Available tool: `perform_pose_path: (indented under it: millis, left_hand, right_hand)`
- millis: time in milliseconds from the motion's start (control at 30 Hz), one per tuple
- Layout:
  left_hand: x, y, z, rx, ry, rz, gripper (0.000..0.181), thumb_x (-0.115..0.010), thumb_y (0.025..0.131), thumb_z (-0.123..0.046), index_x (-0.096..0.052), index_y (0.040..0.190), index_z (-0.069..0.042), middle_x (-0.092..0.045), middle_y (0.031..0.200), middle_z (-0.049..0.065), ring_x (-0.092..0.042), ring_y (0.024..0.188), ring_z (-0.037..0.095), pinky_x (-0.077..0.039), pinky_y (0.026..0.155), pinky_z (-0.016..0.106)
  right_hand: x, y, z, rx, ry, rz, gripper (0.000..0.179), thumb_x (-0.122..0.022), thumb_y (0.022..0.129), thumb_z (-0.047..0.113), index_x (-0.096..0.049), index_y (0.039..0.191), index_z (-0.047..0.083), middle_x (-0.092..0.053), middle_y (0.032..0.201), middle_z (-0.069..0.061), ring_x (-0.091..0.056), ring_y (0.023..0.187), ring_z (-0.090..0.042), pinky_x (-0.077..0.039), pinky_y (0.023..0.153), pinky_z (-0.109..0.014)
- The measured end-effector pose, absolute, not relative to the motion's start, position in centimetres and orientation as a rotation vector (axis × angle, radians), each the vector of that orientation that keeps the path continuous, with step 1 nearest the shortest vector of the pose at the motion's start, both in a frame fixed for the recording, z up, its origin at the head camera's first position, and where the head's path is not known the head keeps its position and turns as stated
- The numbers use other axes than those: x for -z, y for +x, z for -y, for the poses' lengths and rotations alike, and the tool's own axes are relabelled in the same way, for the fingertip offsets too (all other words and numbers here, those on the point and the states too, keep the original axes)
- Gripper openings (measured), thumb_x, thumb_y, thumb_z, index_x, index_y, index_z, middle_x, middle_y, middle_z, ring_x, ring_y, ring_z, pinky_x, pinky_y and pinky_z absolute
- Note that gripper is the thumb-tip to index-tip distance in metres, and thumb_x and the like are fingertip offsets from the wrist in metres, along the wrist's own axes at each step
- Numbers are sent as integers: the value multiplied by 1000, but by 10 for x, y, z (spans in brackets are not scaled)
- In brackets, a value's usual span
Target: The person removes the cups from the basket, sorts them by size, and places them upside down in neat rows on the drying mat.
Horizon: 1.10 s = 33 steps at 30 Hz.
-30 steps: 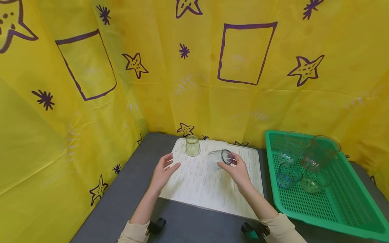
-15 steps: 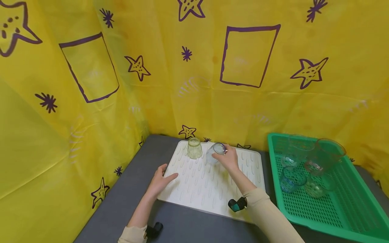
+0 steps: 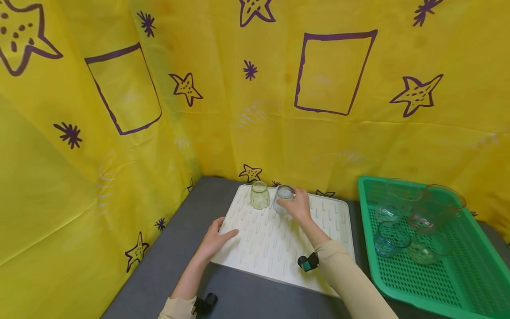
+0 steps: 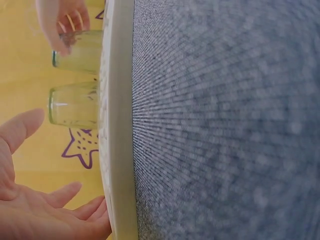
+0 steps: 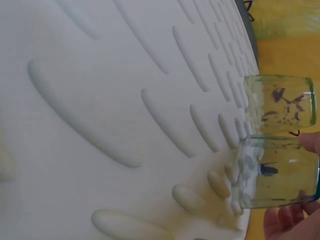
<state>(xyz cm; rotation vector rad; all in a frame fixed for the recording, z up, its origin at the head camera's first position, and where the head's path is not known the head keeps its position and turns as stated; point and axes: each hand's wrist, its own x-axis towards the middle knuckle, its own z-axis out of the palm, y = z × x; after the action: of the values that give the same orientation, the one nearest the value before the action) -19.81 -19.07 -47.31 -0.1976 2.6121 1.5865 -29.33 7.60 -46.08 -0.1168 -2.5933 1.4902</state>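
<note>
On the white drying mat [image 3: 275, 252] my right hand [image 3: 299, 206] grips a clear drinking glass [image 3: 283, 193] with a bluish-purple upper edge, thumb on one side and fingers on the other. Its lower end meets the ribbed mat in the right wrist view. Close to its left stands a pale green glass [image 3: 260, 196], upright along the mat's back edge and untouched by either hand. My left hand [image 3: 214, 240] lies at the mat's left edge with thumb spread out. In the left wrist view its fingers [image 4: 90, 212] reach right to the mat's rim, holding nothing.
At the right stands a green perforated basket [image 3: 402, 294]. Inside are a blue glass [image 3: 392, 241], a greenish glass [image 3: 428, 250], a tall clear glass [image 3: 400, 201] and an orange-rimmed glass [image 3: 440, 206]. A yellow patterned cloth [image 3: 223, 133] hangs behind the grey table [image 3: 159, 270].
My right hand has carried the tilted glass back and left, and stood it upright on the mat beside the green glass. My left hand has lowered to the mat's left edge.
</note>
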Motion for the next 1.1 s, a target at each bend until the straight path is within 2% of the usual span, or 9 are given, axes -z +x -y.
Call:
perform_pose_path:
  millis: [567, 833, 1100]
  left_hand:
    - [471, -198, 182, -1524, -170, -2626, 82, -72, 86, -33, -32, 146, 5, -33, 147, 30, -31, 136, 44, -28, 109, 57]
    - [470, -197, 185, -1496, -167, -2637, 82, -72, 86, -35, -32, 145, 6, -31, 147, 32, -29, 136, 46, -26, 108, 59]
    - [471, -197, 187, -1465, -171, -2648, 82, -71, 88, -36, -31, 146, 6, -30, 148, 31, -28, 136, 46, -25, 109, 59]
  right_hand:
    - [451, -280, -92, -1539, -149, 2633, 75, -81, 78, 26, -46, 140, 1, -42, 135, -23, -44, 121, -39, -41, 98, -51]
    - [430, -252, -102, -1797, -277, 2494, 66, -77, 82, 26, -48, 139, 8, -46, 139, -16, -46, 120, -34, -44, 92, -46]
    - [394, -208, -123, -2100, -276, 2321, 58, -71, 89, 23, -46, 140, 9, -44, 138, -12, -44, 113, -27, -40, 95, -40]
